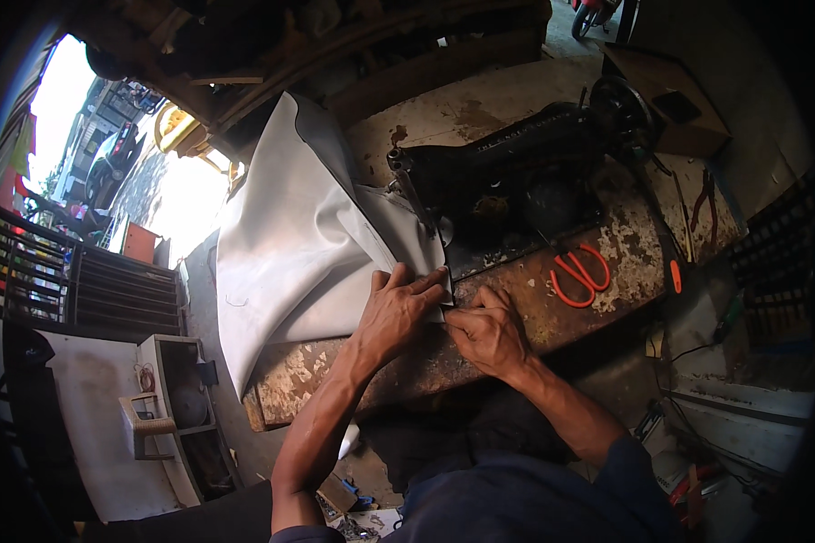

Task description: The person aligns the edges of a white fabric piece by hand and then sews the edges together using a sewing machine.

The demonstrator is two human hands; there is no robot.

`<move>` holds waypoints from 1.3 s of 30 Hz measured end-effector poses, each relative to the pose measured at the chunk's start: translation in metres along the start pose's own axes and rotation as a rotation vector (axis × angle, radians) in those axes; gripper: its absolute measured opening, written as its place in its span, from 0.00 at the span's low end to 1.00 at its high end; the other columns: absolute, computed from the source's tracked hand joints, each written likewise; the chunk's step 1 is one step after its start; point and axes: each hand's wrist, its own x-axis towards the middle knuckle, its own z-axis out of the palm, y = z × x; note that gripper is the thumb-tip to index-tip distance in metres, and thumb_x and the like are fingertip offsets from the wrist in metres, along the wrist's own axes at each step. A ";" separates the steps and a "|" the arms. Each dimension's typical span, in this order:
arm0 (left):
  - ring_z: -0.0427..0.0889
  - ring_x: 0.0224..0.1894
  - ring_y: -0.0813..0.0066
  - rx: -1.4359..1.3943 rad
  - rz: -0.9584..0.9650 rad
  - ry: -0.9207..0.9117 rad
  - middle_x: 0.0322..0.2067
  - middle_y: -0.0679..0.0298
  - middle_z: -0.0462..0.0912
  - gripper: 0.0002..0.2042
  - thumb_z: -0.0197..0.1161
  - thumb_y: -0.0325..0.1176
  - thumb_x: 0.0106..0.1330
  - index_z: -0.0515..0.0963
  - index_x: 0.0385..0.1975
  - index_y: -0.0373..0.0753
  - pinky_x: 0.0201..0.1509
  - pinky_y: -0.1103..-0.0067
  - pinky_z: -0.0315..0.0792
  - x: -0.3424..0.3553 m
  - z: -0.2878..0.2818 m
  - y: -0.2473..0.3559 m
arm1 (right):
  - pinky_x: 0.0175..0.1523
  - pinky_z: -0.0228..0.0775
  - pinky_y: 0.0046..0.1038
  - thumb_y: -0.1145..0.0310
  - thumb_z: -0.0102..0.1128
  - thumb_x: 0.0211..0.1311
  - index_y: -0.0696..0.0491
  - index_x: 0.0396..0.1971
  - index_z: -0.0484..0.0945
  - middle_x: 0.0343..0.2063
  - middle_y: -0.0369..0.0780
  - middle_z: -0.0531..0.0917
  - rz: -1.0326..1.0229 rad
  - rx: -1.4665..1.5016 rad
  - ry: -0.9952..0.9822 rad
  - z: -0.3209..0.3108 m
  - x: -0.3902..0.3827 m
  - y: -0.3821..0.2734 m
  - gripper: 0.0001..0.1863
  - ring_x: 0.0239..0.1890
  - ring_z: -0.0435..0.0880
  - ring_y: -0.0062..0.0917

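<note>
A large white sheet of leather-like material [285, 240] lies in folds across the left part of the worn table and under the needle end of a black sewing machine [507, 181]. My left hand [401, 303] grips a folded edge of the sheet just in front of the machine, fingers bent and pressed onto it. Close beside it, my right hand [492, 333] is closed, thumb and fingers pinching the sheet's near corner. The fingertips of both hands nearly meet there. The needle and presser foot are too dark to make out.
Red-handled scissors [581, 276] lie on the tabletop [638, 244] right of my hands. Further right are an orange-handled tool [675, 275] and red-handled pliers [703, 201]. A brown box [670, 104] stands behind the machine's handwheel. A white shelf unit [177, 407] stands at left.
</note>
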 end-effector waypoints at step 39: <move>0.76 0.57 0.55 -0.132 0.050 0.284 0.66 0.65 0.79 0.21 0.69 0.27 0.57 0.81 0.53 0.42 0.62 0.56 0.68 0.031 0.043 -0.043 | 0.48 0.69 0.36 0.68 0.69 0.58 0.46 0.32 0.89 0.30 0.30 0.89 0.133 -0.089 0.121 0.018 0.042 0.018 0.04 0.36 0.79 0.32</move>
